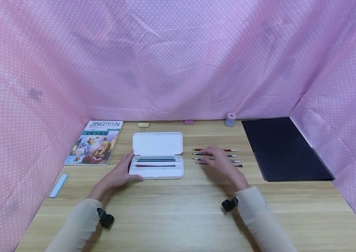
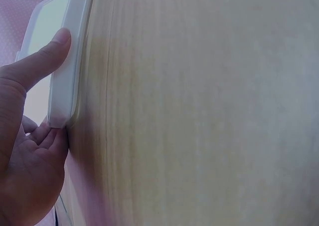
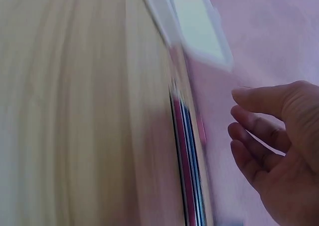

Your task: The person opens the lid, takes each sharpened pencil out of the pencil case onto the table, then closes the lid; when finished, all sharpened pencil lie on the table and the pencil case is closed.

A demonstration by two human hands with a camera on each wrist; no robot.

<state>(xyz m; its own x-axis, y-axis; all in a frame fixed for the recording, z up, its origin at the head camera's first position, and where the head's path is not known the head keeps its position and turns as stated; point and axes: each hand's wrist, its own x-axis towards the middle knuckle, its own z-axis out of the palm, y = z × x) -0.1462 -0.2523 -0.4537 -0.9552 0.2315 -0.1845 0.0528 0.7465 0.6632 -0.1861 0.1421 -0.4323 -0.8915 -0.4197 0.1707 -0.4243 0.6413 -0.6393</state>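
Observation:
A white pencil case (image 1: 165,174) lies unfolded on the table, its lid (image 1: 157,143) laid back. Several dark pencils (image 1: 157,166) rest lengthwise inside. My left hand (image 1: 121,173) holds the case at its left end; in the left wrist view the thumb presses the front wall and the fingers bend round the end. To the right of the case, several pencils (image 1: 229,150) lie in a spread row on the wood. Above them hovers my right hand (image 1: 219,162), its fingers loosely bent with nothing between thumb and fingertips in the right wrist view.
A magazine (image 1: 96,143) and a pale blue strip (image 1: 59,186) lie at the left. Along the back sit a binder clip (image 1: 143,125), a pink eraser-like block (image 1: 188,122) and a small pink-and-blue cylinder (image 1: 230,119). Black sheets (image 1: 286,150) cover the right side. Pink dotted cloth (image 1: 178,70) hangs around the table.

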